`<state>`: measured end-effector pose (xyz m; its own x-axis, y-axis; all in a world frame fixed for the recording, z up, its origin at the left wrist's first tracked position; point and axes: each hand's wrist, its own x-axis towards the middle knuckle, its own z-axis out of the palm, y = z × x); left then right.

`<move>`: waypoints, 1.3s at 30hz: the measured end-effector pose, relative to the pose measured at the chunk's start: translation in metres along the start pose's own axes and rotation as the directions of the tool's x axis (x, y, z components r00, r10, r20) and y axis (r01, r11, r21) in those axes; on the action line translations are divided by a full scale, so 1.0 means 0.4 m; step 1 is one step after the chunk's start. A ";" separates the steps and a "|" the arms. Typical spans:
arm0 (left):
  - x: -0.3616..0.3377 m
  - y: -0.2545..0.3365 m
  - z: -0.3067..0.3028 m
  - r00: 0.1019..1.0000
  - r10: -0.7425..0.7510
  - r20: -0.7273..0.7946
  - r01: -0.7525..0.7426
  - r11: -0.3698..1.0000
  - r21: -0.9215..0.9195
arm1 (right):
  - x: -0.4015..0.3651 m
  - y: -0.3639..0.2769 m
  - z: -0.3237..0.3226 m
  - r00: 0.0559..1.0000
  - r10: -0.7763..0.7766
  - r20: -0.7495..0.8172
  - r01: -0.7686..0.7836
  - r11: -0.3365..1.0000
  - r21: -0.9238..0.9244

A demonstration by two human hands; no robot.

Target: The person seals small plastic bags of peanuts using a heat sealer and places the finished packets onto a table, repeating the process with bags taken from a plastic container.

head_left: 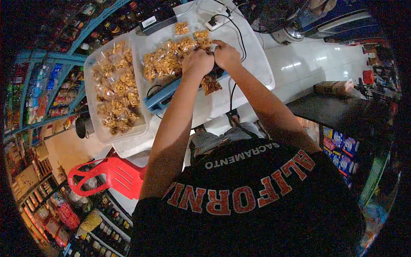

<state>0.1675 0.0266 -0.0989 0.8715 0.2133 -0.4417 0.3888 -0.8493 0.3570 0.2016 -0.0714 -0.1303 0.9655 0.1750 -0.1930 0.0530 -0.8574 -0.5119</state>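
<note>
My left hand (198,63) is closed at the far side of a long blue bar-shaped device, likely a bag sealer (167,93); its fingertips are hidden. Beside it, my right hand (227,56) has its thumb side against the left and its index finger stretched toward the pile, the other fingers curled. What they grip is hidden. A small clear bag of brown snacks (211,85) sticks out on the near side of the device, below my hands. Several filled snack bags (169,58) lie beyond the device. One separate bag (181,28) lies farther back.
A translucent plastic tub (143,103) full of bagged snacks stands left on the white table (259,68). At the back are a black box (156,23) and a power strip (216,23) with cords. A red chair (115,173) stands lower left, with stocked shelves around.
</note>
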 end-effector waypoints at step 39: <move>0.016 -0.015 0.030 0.986 0.084 -0.142 -0.073 0.994 0.085 | 0.000 -0.002 0.005 1.000 -0.017 -0.016 0.017 1.000 -0.006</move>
<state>0.1672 0.0271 -0.1137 0.9348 0.2074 -0.2883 0.2976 -0.9005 0.3172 0.2010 -0.0697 -0.1314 0.9683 0.1823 -0.1710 0.0712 -0.8569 -0.5105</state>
